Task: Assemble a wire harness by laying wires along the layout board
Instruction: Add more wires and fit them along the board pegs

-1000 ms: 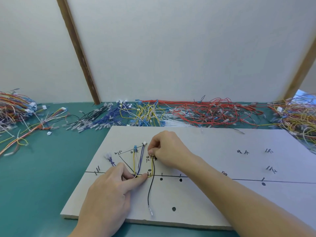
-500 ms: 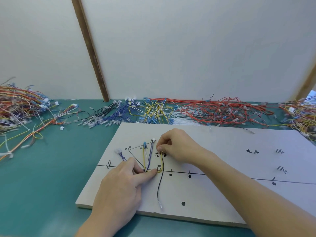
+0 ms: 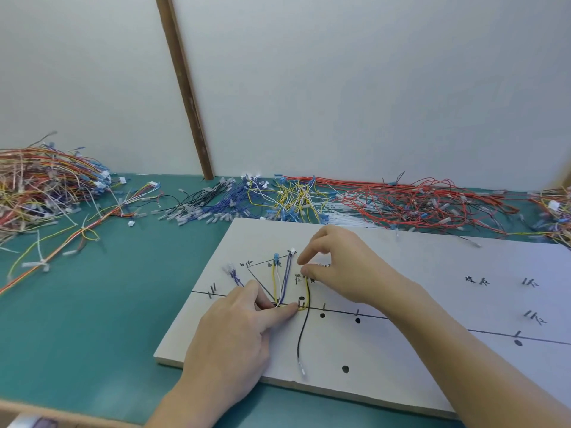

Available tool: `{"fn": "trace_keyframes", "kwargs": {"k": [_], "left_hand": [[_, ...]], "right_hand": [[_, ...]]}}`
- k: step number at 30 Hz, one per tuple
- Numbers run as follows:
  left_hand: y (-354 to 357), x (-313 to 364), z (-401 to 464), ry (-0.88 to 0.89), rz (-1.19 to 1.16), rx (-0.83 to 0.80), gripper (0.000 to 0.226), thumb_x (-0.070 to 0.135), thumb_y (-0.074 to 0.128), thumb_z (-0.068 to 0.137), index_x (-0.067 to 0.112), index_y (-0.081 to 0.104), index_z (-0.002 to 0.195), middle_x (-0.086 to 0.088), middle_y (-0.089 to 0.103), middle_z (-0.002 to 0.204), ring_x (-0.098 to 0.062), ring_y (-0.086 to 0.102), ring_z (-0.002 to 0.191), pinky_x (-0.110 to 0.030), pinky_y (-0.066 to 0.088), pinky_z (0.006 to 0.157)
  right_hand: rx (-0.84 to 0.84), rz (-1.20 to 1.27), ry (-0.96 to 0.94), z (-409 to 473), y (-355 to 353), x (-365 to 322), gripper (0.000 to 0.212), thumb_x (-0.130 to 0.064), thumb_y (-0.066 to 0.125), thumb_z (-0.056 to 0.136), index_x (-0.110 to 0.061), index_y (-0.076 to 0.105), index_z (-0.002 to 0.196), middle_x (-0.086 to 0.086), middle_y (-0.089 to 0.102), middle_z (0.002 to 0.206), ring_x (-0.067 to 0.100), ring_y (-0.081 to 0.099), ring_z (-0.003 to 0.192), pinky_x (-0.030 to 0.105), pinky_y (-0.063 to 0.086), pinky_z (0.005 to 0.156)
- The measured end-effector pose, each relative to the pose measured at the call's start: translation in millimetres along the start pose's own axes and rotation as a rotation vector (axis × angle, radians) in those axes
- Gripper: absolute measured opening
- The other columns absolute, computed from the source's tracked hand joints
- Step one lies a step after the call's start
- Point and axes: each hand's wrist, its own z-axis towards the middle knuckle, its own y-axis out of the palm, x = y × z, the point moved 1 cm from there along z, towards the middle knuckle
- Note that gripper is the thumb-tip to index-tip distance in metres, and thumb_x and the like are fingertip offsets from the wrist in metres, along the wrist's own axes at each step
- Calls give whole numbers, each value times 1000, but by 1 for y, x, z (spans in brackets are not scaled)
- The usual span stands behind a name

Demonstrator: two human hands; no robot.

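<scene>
Bare layout board (image 3: pixel 432 359) beyond right hand (image 3: pixel 343 267)

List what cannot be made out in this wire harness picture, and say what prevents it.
- Wire junction on the layout board: head view, covered by the left hand.
- Top end of the yellow wire: hidden under the right hand fingertips.
- Handwritten labels: too small to read.
- Right wire pile: cut off by the frame edge.
</scene>
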Motion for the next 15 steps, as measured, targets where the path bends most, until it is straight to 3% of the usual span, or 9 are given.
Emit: {"fn": "trace_keyframes", "kwargs": {"k": [2, 4, 7, 15], "left_hand": [[0, -1, 0, 2, -10, 4, 47, 17, 62, 84, 51, 74, 113, 17, 50, 85, -11, 54, 74, -26, 42, 58], [0, -1, 0, 1, -17, 8, 47, 16, 63, 83, 51, 74, 113, 18, 50, 84, -10, 54, 74, -27, 43, 58], [0, -1, -1, -10, -33, 9, 47, 17, 62, 83, 52, 74, 111, 17, 51, 84, -11, 55, 75, -29, 46, 58], [0, -1, -1, 4, -42, 16, 47, 16, 63, 83, 51, 70, 114, 16, 50, 84, -10, 53, 75, -31, 48, 56]], "right_hand": [[68, 3, -51, -3, -2, -3, 5, -35, 75, 89, -36, 78, 93, -16, 56, 105, 8, 50, 102, 25, 41, 83], [72, 135, -79, -7, 0, -9, 6, -35, 74, 90, -33, 78, 86, -16, 62, 97, 6, 56, 88, 25, 46, 77], [-53, 201, -105, -13, 9, -16, 10, -31, 72, 91, -27, 79, 85, -9, 68, 83, 14, 60, 74, 38, 53, 74], [-195, 157, -130, -22, 6, -15, 10, -22, 73, 91, -26, 81, 93, -7, 72, 83, 12, 64, 76, 33, 53, 73]]}}
